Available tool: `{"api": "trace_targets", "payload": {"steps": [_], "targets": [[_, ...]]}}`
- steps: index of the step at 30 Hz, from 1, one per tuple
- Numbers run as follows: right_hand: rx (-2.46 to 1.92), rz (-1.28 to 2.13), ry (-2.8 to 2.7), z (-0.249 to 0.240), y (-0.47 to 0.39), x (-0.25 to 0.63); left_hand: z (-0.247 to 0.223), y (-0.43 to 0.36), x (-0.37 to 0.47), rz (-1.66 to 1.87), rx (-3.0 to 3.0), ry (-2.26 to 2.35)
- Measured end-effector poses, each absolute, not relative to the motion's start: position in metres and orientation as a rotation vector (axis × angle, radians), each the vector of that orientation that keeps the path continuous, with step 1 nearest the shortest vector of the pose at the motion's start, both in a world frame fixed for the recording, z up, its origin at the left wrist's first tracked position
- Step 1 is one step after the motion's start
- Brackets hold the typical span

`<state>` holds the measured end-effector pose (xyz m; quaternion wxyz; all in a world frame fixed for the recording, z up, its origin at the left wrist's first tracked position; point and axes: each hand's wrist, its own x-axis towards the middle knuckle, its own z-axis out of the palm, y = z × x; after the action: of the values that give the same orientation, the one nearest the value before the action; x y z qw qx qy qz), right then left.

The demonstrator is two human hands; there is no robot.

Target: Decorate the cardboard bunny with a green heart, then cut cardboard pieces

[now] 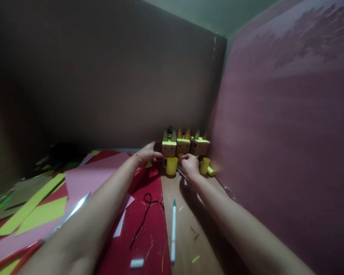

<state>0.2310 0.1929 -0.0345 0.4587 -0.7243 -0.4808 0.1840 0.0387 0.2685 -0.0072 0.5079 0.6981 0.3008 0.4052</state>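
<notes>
At the back of the table stand three cardboard boxes with pointed paper ears: a left box (169,149), a middle box (183,146) and a right box (200,146). My left hand (149,152) is beside the left box, thumb and fingers apart, fingertips partly behind its edge. My right hand (189,165) has its fingers pressed together in front of the middle box; what they pinch is too small to make out. Between the hands is a yellow paper cylinder (171,166). Another yellow cylinder (205,166) stands right of my right hand, beside a yellow roll lying down (210,171).
Red-handled scissors (57,228) lie under my left forearm on pink paper (94,175) and yellow paper (43,214). Nearer are a black cord (145,217), a pen (173,233), its white cap (137,263) and scraps. A pink wall (275,133) borders the right side.
</notes>
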Motion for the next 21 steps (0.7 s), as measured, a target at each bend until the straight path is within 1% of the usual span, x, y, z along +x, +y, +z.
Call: {"api": "trace_targets", "payload": {"steps": [11, 21], "targets": [[-1.914, 0.455, -1.283, -0.037, 0.188, 0.191, -0.005, 0.263, 0.047, 0.958, 1.704, 0.785], [-1.961, 0.444, -1.362, -0.034, 0.157, 0.199, -0.004, 0.263, 0.050, 0.938, 1.724, 0.847]]}}
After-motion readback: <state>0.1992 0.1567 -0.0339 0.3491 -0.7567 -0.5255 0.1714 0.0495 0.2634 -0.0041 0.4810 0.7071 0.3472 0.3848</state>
